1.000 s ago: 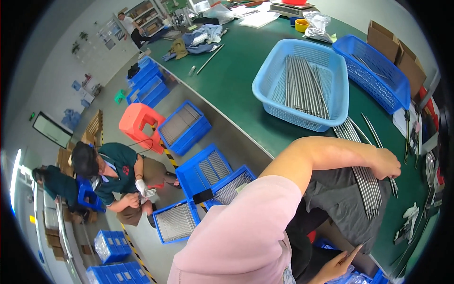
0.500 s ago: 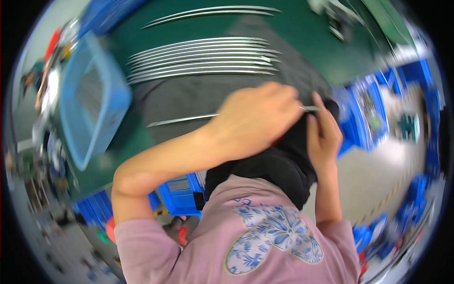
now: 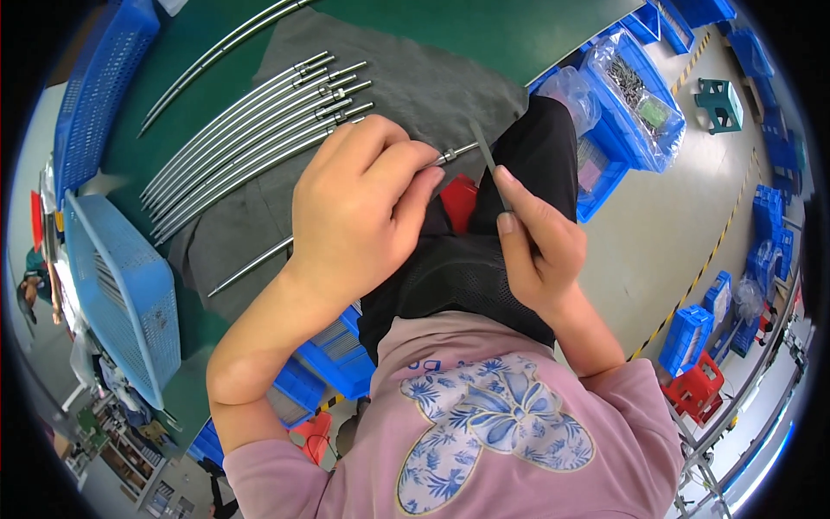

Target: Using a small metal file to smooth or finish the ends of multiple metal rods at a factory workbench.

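My left hand (image 3: pixel 354 203) is closed around a thin metal rod (image 3: pixel 251 266) that passes beneath it. One end of the rod pokes out past the thumb and forefinger, with a small collar on it. Between thumb and fingers, my right hand (image 3: pixel 545 246) pinches a flat grey file (image 3: pixel 484 154), whose upper part lies across the rod's tip. Several similar rods (image 3: pixel 233 138), slightly curved in this view, lie side by side on a grey cloth (image 3: pixel 415 73) beyond my left hand. Farther off on the table are a couple more rods (image 3: pixel 216 54).
At the left stands a light blue basket (image 3: pixel 138 294), beside a darker blue crate (image 3: pixel 95 95) on the green table (image 3: pixel 194 294). Blue bins (image 3: pixel 635 104) with small metal parts are at the right. A green stool (image 3: pixel 719 105) is on the floor beyond.
The view has turned, so the table's contents appear tilted and shifted left. The file now shows plainly in my right hand, against the rod's end; before, the right fingers were blurred near that end.
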Demonstrator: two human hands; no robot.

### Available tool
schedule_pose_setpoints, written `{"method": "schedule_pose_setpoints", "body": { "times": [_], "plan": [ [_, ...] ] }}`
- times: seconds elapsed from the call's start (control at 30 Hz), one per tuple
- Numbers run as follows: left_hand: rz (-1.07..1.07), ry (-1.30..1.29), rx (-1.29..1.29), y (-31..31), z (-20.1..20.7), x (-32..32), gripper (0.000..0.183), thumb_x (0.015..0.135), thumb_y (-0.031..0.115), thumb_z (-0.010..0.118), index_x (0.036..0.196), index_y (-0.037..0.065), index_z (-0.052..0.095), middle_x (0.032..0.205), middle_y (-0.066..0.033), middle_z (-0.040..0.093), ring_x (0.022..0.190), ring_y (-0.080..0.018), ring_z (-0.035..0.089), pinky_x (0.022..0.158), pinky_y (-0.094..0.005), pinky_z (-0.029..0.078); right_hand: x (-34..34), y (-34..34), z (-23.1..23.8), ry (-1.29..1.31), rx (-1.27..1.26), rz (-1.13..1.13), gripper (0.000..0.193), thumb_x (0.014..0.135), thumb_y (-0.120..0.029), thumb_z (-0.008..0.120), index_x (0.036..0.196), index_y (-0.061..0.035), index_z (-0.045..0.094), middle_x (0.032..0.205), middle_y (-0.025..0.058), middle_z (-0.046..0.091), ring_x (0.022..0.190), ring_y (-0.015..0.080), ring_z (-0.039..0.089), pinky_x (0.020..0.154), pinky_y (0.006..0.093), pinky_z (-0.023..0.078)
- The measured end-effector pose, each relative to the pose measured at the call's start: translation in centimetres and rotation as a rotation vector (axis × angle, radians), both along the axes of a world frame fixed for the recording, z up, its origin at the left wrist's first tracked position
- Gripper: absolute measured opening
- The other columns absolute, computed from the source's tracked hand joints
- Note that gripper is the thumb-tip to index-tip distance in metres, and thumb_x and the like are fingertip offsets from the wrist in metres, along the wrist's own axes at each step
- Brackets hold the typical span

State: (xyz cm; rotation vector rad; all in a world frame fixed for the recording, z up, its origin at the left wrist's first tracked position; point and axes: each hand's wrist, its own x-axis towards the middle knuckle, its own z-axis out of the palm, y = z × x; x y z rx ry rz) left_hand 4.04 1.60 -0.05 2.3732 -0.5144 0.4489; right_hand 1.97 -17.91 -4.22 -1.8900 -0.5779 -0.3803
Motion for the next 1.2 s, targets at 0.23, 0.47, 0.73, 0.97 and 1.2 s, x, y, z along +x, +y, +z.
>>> {"method": "schedule_pose_setpoints", "body": {
  "times": [0.23, 0.47, 0.73, 0.97, 1.2],
  "plan": [
    [0.081, 0.129, -0.187, -0.5, -0.3, -0.3, 0.018, 0.066, -0.002, 0.074, 0.08, 0.004, 0.065, 0.074, -0.0059, 0.055, 0.067, -0.0236, 0.055, 0.058, -0.034, 0.044, -0.6, 0.6, 0.7, 0.024, 0.031, 0.029, 0.048, 0.073, 0.018, 0.052, 0.119, 0.0074, 0.06, 0.062, 0.0083, 0.052, 0.047, 0.0142, 0.046, 0.047, 0.0237, 0.039],
    [0.102, 0.084, -0.185, -0.8, -0.4, -0.5, 0.018, 0.065, -0.002, 0.074, 0.08, 0.004, 0.065, 0.074, -0.0058, 0.055, 0.068, -0.0238, 0.055, 0.058, -0.0343, 0.043, -1.0, 0.6, 0.8, 0.056, -0.015, 0.055, 0.05, 0.071, 0.017, 0.052, 0.119, 0.0067, 0.06, 0.058, 0.0066, 0.047, 0.046, 0.0149, 0.044, 0.045, 0.0251, 0.037],
    [0.052, 0.039, -0.203, -0.9, -0.8, -0.1, 0.016, 0.065, -0.003, 0.072, 0.077, 0.002, 0.063, 0.075, -0.0067, 0.055, 0.067, -0.0253, 0.053, 0.058, -0.0353, 0.043, -1.0, 0.6, 0.5, 0.083, -0.103, 0.038, 0.053, 0.07, 0.015, 0.054, 0.121, 0.002, 0.062, 0.055, 0.0057, 0.04, 0.043, 0.0158, 0.04, 0.043, 0.0265, 0.036],
    [0.035, 0.061, -0.205, -0.9, -0.6, 0.0, 0.015, 0.065, -0.004, 0.07, 0.075, 0.002, 0.061, 0.076, -0.007, 0.054, 0.067, -0.0266, 0.053, 0.058, -0.0365, 0.043, -1.4, 0.6, 0.9, 0.085, -0.234, 0.006, 0.055, 0.07, 0.011, 0.057, 0.123, -0.0016, 0.061, 0.055, 0.0054, 0.036, 0.042, 0.0187, 0.043, 0.042, 0.0296, 0.036],
    [0.013, 0.015, -0.169, -0.8, -0.7, 0.0, 0.014, 0.065, -0.004, 0.07, 0.074, 0.002, 0.061, 0.075, -0.0069, 0.054, 0.066, -0.0267, 0.052, 0.057, -0.0363, 0.042, -0.9, 0.9, 1.9, 0.069, -0.3, 0.023, 0.063, 0.063, 0.013, 0.056, 0.124, -0.0012, 0.061, 0.055, 0.0052, 0.038, 0.042, 0.0186, 0.043, 0.041, 0.0295, 0.037]
  ]
}}
